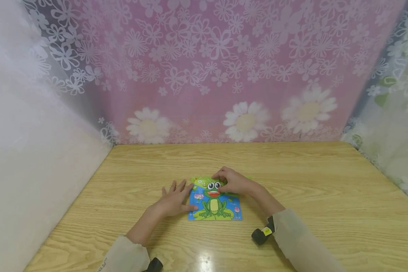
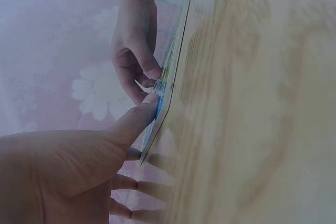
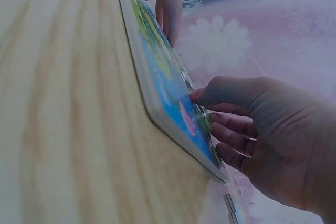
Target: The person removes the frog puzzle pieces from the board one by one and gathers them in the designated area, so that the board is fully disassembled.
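A flat square frog puzzle lies on the wooden table, its picture a green frog on a blue ground. My left hand is spread at its left side, the thumb resting on the picture and the other fingers reaching along and past the edge. My right hand is over the upper right part, thumb and fingers curled at the frog's head and pinching a puzzle piece there. Fingers hide much of that piece. In the right wrist view the puzzle's thick pale edge shows.
A small thin item lies just beyond the puzzle, mostly hidden behind the right hand in the head view. The wooden table extends around it. Flowered pink cloth hangs behind, with pale cloth at the left.
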